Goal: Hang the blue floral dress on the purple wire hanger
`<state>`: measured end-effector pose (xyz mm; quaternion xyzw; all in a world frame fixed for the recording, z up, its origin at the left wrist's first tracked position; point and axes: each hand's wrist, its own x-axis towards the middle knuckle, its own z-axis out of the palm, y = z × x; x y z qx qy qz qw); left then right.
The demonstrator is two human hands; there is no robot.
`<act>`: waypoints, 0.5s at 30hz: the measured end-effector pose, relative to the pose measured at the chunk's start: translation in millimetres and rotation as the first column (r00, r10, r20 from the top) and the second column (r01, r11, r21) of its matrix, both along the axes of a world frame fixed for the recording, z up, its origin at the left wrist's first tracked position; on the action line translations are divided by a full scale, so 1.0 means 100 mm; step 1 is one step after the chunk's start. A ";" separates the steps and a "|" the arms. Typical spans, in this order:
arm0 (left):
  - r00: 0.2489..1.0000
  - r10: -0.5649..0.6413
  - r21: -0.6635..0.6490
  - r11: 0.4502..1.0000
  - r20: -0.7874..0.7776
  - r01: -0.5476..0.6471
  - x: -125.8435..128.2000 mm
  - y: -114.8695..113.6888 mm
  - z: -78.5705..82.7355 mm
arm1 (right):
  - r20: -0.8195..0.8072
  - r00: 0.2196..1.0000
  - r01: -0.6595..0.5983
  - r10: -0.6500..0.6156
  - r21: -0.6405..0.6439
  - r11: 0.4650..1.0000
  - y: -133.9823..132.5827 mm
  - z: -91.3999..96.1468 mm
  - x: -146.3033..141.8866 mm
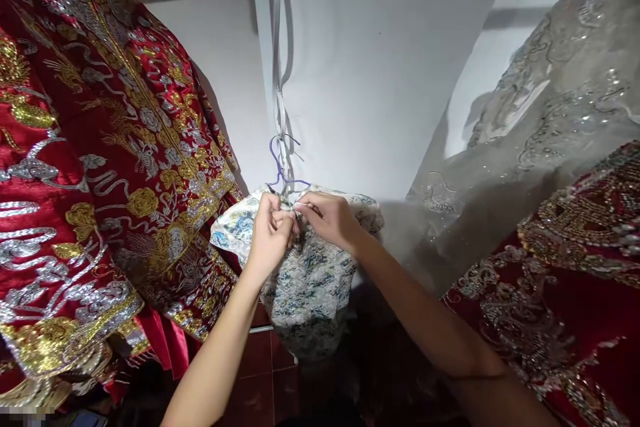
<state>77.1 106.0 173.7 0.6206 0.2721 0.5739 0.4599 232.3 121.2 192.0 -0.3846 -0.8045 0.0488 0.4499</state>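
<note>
A white dress with a blue and green floral print (310,280) hangs on a purple wire hanger (280,163). At the middle of its neckline, my left hand (273,230) is closed, with thumb and fingers pinching the collar edge. My right hand (327,217) meets it there from the right, its thumb and fingertips pinched on the same part of the neckline. The fingertips of both hands nearly touch. The small detail between them is too fine to make out. Behind the hanger's hook, a white chain or cord (281,110) runs up the wall.
Red garments with gold and silver embroidery (145,127) hang close on the left. To the right hang a pale sequined gown (575,93) and a dark red beaded garment (565,293). Behind is a white wall (370,67); below are reddish floor tiles (255,400).
</note>
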 end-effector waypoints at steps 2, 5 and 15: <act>1.000 0.019 -0.042 0.999 0.010 -0.019 0.00 0.02 -0.16 | -0.098 0.995 -0.002 0.001 -0.009 1.000 -0.03 0.05 -0.04; 0.991 0.035 -0.095 0.994 -0.128 -0.048 0.01 -0.01 -0.48 | -0.386 0.919 0.079 -0.075 -0.004 0.997 -0.13 0.13 0.13; 0.832 0.347 0.163 0.938 -0.432 -0.306 -0.20 0.09 -0.57 | -0.857 0.491 0.197 -0.156 -0.066 0.978 -0.32 -0.77 1.41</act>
